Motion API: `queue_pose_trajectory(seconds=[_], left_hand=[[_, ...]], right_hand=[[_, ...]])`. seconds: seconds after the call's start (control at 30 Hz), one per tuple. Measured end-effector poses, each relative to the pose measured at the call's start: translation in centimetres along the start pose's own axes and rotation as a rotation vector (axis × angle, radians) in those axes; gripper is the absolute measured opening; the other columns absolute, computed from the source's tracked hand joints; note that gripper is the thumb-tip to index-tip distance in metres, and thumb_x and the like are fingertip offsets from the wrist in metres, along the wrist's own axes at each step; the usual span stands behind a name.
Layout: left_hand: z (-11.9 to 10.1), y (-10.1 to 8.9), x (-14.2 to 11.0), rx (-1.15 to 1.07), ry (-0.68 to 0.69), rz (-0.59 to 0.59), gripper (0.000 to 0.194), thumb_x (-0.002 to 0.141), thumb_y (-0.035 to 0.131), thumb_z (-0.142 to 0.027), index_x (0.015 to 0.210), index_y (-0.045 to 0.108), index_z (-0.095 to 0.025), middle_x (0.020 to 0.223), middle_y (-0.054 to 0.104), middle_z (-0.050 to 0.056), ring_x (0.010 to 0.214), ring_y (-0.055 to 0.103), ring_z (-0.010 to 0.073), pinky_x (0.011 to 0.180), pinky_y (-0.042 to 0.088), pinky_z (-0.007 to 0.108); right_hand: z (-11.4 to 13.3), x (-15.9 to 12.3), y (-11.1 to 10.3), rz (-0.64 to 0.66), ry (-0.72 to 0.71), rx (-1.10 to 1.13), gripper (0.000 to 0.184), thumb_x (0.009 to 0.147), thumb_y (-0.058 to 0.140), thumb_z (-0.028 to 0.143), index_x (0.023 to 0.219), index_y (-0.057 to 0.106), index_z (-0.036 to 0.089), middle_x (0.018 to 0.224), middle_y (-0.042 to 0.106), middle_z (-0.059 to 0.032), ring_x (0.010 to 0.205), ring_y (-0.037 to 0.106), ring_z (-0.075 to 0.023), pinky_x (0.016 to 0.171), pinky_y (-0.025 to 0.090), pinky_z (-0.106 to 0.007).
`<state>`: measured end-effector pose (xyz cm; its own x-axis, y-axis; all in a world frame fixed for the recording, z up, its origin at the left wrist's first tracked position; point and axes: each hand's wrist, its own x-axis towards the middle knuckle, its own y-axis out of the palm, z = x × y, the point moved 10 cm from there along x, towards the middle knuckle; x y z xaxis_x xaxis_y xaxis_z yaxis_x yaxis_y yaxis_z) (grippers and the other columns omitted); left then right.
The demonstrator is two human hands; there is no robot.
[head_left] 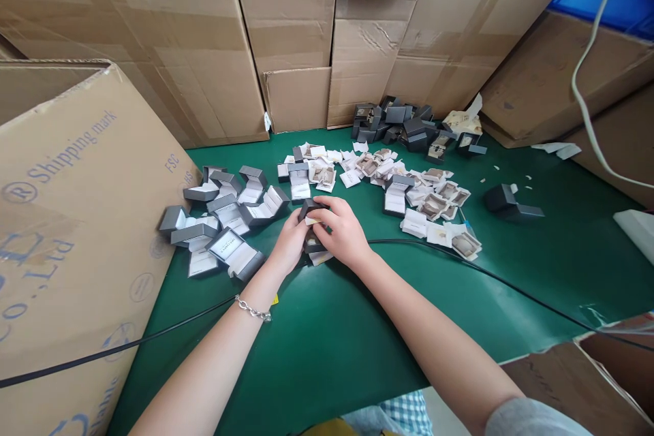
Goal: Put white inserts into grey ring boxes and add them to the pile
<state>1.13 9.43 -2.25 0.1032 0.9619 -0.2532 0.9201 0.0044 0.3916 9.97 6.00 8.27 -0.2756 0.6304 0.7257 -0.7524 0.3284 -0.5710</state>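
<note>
Between my two hands, over the middle of the green table, is a small dark jewellery box [311,207]. My left hand [289,242] is closed around its left side. With the fingers of my right hand [341,230] I pinch a small whitish piece [310,221] at the box, too small to name. Part of the box is hidden by my fingers. To the left lie several open grey jewellery boxes with white linings [238,252]. Beyond my hands and to the right spread white and beige box inserts [434,204], with an open box [396,195] among them.
Dark boxes [403,124] are heaped at the back, and one open dark box [511,204] lies at the right. A large carton [76,231] borders the left side; cardboard [296,34] walls the back. A black cable [490,278] crosses the green table [347,340].
</note>
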Motion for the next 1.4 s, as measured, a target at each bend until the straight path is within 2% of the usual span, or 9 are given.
queue_pose_trajectory(seconds=[0.2,0.3,0.37,0.5,0.7,0.83,1.07,1.4], left_hand=[[-0.4,0.1,-0.1,0.008,0.014,-0.012,0.040,0.057,0.074,-0.035,0.089,0.060,-0.016,0.076,0.062,0.001,0.070,0.058,0.0160,0.058,0.045,0.023],[-0.4,0.1,-0.2,0.034,0.018,-0.014,0.039,0.058,0.073,-0.034,0.090,0.060,-0.016,0.079,0.063,0.002,0.074,0.059,0.0165,0.061,0.046,0.023],[-0.4,0.1,-0.2,0.044,0.017,-0.016,0.040,0.059,0.072,-0.034,0.092,0.060,-0.016,0.082,0.064,0.002,0.077,0.059,0.0169,0.064,0.046,0.023],[-0.4,0.1,-0.1,0.040,0.029,-0.010,0.041,0.060,0.073,-0.035,0.094,0.059,-0.016,0.086,0.064,0.003,0.081,0.060,0.0184,0.067,0.046,0.025],[-0.2,0.2,-0.1,0.034,0.034,0.025,0.041,0.061,0.075,-0.035,0.094,0.060,-0.017,0.087,0.064,0.003,0.082,0.061,0.0199,0.067,0.045,0.026],[0.0,0.5,0.0,0.055,0.021,0.082,0.037,0.064,0.075,-0.034,0.092,0.061,-0.016,0.084,0.064,0.003,0.076,0.060,0.0179,0.065,0.045,0.025],[-0.1,0.6,0.0,0.016,0.017,0.103,0.033,0.061,0.073,-0.027,0.089,0.061,-0.015,0.078,0.062,0.001,0.069,0.057,0.0148,0.060,0.043,0.023],[-0.2,0.2,0.0,0.016,0.007,0.060,0.034,0.051,0.065,-0.012,0.084,0.058,-0.015,0.072,0.059,-0.002,0.066,0.052,0.0122,0.057,0.040,0.021]], right_hand=[[-1.1,-0.1,0.9,0.101,0.103,-0.010,0.018,0.083,0.051,0.009,0.089,0.066,0.017,0.118,0.055,-0.0106,0.109,0.051,-0.0263,0.092,0.048,-0.040],[-1.9,-0.4,1.7,0.190,0.198,0.029,0.019,0.081,0.052,0.007,0.091,0.066,0.017,0.124,0.052,-0.0100,0.105,0.056,-0.0241,0.085,0.052,-0.035],[-2.1,-0.6,1.9,0.203,0.216,0.047,0.019,0.081,0.053,0.007,0.091,0.066,0.017,0.126,0.051,-0.0097,0.103,0.057,-0.0231,0.082,0.053,-0.033],[-1.7,-0.6,1.2,0.107,0.129,-0.012,0.017,0.082,0.055,0.008,0.089,0.067,0.018,0.122,0.055,-0.0093,0.108,0.055,-0.0240,0.090,0.050,-0.035],[-0.2,-0.5,-0.2,-0.021,-0.070,-0.108,0.010,0.091,0.056,0.016,0.087,0.065,0.019,0.114,0.059,-0.0104,0.102,0.057,-0.0231,0.085,0.051,-0.036],[0.8,-0.4,-1.2,-0.100,-0.152,-0.175,0.020,0.098,0.049,0.019,0.085,0.065,0.020,0.110,0.060,-0.0097,0.102,0.057,-0.0227,0.083,0.050,-0.035],[2.1,-0.3,-1.2,-0.106,-0.234,-0.157,0.020,0.098,0.049,0.014,0.085,0.063,0.017,0.104,0.061,-0.0110,0.098,0.058,-0.0227,0.081,0.050,-0.034],[2.5,-0.4,-1.0,-0.083,-0.245,-0.161,0.019,0.096,0.049,0.014,0.086,0.064,0.018,0.104,0.061,-0.0098,0.099,0.058,-0.0223,0.084,0.051,-0.036]])
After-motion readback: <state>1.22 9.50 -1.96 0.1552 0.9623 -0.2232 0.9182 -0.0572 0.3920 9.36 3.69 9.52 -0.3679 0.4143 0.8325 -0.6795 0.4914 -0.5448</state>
